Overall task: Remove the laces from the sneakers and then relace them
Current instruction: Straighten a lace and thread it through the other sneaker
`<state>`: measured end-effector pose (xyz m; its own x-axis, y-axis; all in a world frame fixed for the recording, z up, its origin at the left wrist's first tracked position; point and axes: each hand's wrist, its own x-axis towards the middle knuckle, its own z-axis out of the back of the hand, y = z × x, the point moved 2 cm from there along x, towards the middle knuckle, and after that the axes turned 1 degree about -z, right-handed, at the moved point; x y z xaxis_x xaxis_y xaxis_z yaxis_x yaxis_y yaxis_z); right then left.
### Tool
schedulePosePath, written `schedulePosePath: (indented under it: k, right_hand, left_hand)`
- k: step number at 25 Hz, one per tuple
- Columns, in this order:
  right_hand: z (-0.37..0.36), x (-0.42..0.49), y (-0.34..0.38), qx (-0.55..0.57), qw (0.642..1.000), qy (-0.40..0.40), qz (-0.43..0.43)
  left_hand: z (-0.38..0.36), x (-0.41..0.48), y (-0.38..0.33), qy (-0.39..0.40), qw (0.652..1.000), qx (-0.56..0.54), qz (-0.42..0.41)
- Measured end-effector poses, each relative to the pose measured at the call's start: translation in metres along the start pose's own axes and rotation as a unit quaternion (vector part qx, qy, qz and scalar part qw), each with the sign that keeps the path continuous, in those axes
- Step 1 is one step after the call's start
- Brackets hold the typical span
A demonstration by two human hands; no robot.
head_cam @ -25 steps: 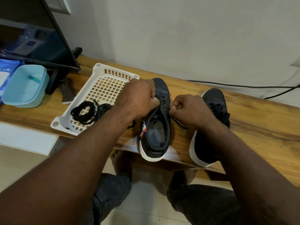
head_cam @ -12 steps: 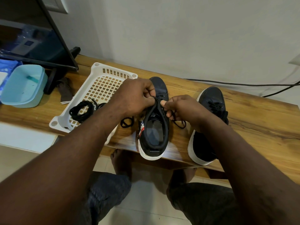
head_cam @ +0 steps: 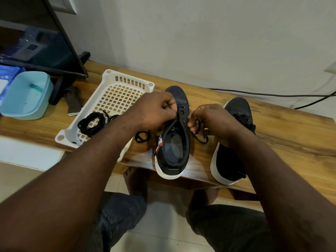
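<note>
Black sneaker (head_cam: 172, 142), white-soled, centre of your wooden table (head_cam: 291, 135), toe to the wall: your left hand (head_cam: 156, 110) curls over its left eyelet edge, pinching there; your right hand (head_cam: 212, 120) pinches a black lace (head_cam: 198, 125) beside the right eyelets. Second sneaker (head_cam: 238, 110) stands just right. White basket (head_cam: 125, 77), left, holds coiled laces (head_cam: 91, 122).

Forearms (head_cam: 81, 179) are bare all the way from the bottom corners up to the left hand (head_cam: 154, 110) and right hand (head_cam: 212, 120). Dark grey, kinda mottled legwear (head_cam: 120, 211) fills the lower middle, bare feet (head_cam: 132, 180) just above it.
</note>
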<state>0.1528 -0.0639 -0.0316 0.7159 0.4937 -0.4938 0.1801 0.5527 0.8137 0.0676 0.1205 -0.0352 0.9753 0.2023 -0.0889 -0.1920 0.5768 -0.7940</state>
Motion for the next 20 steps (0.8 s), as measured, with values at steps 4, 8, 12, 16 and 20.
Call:
schedulePosePath:
  k: [4,8,12,16,20]
  right_hand:
    - [0.0048,0.0021,0.0006,0.009,0.998,-0.025,0.052]
    - [0.0089,0.0033,-0.0018,-0.058,0.993,-0.022,0.100]
    - [0.0072,0.0003,0.0010,-0.130,0.985,-0.048,0.106]
    - [0.0026,0.0017,0.0005,-0.160,0.980,-0.074,0.095]
    - [-0.0004,0.0054,-0.0031,-0.091,0.994,-0.036,0.048]
  left_hand:
    - [-0.0027,0.0015,-0.0006,0.011,0.999,-0.046,0.012]
    - [-0.0023,0.0025,-0.0003,0.014,0.998,-0.057,0.028]
    - [-0.0019,0.0021,-0.0004,0.021,0.996,-0.075,0.046]
    - [-0.0063,0.0013,-0.0016,0.024,0.993,-0.095,0.070]
    - [-0.0081,0.0025,-0.0003,0.024,0.991,-0.096,0.091]
